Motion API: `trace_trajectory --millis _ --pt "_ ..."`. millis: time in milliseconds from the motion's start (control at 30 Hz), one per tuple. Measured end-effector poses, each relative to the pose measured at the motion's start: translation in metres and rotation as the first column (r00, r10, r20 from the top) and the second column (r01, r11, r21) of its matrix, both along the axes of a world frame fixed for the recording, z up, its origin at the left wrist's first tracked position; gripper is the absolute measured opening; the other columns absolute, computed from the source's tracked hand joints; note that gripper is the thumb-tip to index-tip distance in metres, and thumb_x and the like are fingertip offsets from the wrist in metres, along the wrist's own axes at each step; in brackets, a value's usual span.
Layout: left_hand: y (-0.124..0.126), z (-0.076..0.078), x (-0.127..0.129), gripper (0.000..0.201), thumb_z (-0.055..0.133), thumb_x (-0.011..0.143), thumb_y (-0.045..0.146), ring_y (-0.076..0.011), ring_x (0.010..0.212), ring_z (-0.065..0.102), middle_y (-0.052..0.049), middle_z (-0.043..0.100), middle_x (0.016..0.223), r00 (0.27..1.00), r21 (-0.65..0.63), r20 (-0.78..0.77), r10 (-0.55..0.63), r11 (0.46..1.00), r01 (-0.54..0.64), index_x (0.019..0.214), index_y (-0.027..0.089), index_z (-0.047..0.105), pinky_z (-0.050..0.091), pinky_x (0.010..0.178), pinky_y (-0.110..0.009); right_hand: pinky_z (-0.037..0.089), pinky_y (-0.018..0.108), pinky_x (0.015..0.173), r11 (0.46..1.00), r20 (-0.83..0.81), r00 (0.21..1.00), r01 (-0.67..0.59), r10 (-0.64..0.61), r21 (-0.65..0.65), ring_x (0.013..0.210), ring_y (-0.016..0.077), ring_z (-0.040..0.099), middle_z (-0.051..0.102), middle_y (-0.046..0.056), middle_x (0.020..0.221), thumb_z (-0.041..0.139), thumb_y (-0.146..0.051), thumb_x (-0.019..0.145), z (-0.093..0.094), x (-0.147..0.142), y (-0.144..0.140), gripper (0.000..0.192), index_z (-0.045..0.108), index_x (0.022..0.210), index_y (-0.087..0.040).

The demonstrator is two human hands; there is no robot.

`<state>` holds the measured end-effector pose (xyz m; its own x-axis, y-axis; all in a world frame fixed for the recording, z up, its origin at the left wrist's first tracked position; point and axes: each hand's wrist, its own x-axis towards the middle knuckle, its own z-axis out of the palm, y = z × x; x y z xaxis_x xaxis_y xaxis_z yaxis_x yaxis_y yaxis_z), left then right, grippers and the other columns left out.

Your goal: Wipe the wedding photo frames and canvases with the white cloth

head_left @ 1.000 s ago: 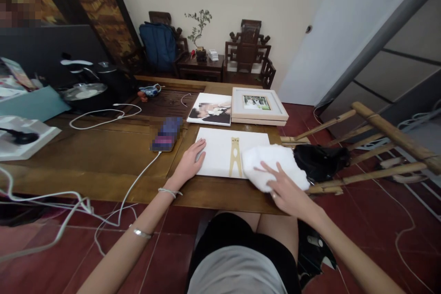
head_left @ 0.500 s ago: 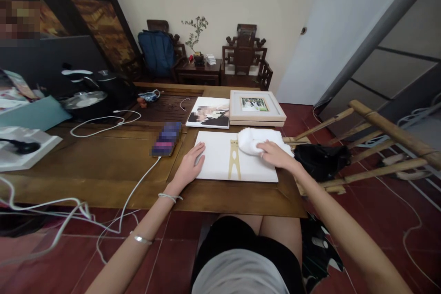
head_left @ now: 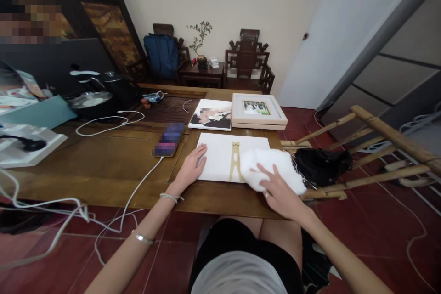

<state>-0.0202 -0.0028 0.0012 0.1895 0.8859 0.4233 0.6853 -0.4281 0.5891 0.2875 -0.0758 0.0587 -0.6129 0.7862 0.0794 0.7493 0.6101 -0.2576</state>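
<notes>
A flat white panel (head_left: 215,156) lies on the wooden table, with a tan, A-shaped strip (head_left: 235,161) running down its middle. My left hand (head_left: 191,165) rests flat on the panel's left edge, fingers stretched out. Over the panel's right part, a fluffy white cloth (head_left: 287,170) is bunched and hangs past its lower right corner. My right hand (head_left: 279,193) presses on that cloth from above, some fingers spread across it and others sunk in its folds. The cloth hides the panel's right side.
Behind the panel are a photo print (head_left: 212,115) and a framed picture (head_left: 258,106). A phone (head_left: 168,140) on a white cable lies to the left, near a power strip (head_left: 32,144) and a kettle (head_left: 115,85). A bamboo rack (head_left: 389,133) stands at the right.
My right hand has drawn the white cloth toward me and to the right, from the panel's upper right to its lower right corner. The left hand stays on the panel's left edge.
</notes>
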Motion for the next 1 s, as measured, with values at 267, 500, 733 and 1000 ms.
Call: trace_trajectory --millis 267,500,733,1000 --pt "0.000 0.000 0.001 0.040 0.042 0.087 0.028 -0.0238 0.127 0.045 -0.014 0.054 0.131 1.000 -0.006 0.004 0.002 1.000 -0.002 0.119 0.010 0.058 0.033 0.109 -0.044 0.022 0.048 0.108 0.978 0.001 0.999 0.032 -0.033 -0.206 0.125 0.0227 0.043 0.060 0.010 0.121 0.037 -0.004 0.071 0.027 0.010 -0.036 0.029 0.058 0.084 -0.019" --pt "0.000 0.000 0.000 0.040 0.043 0.087 0.028 -0.0236 0.126 0.045 -0.014 0.054 0.130 1.000 -0.002 0.004 0.003 1.000 -0.003 0.119 0.011 0.058 0.033 0.108 -0.044 0.042 0.043 0.084 0.984 0.028 0.993 0.113 -0.110 -0.138 0.089 0.0268 0.058 0.066 0.009 0.084 0.038 -0.014 0.074 0.025 -0.006 0.076 0.024 0.059 0.085 -0.017" --pt "0.000 0.000 0.000 0.039 0.043 0.087 0.028 -0.0236 0.127 0.045 -0.014 0.054 0.131 1.000 -0.009 0.008 -0.004 1.000 0.004 0.119 0.011 0.058 0.032 0.109 -0.043 0.015 0.067 0.099 0.990 0.005 0.991 0.134 -0.134 -0.046 0.134 0.0353 0.022 0.047 0.019 0.133 0.037 -0.008 0.075 0.006 -0.062 0.117 0.042 0.054 0.113 -0.012" --pt "0.000 0.002 0.001 0.040 0.043 0.087 0.028 -0.0231 0.127 0.044 -0.014 0.052 0.132 1.000 -0.024 0.002 0.005 1.000 -0.005 0.120 0.011 0.057 0.031 0.109 -0.043 0.003 0.067 0.104 0.999 0.119 0.992 -0.042 0.038 0.032 0.138 0.0376 0.004 0.025 0.012 0.150 0.046 -0.007 0.073 -0.004 -0.072 0.013 0.037 0.065 0.104 -0.015"
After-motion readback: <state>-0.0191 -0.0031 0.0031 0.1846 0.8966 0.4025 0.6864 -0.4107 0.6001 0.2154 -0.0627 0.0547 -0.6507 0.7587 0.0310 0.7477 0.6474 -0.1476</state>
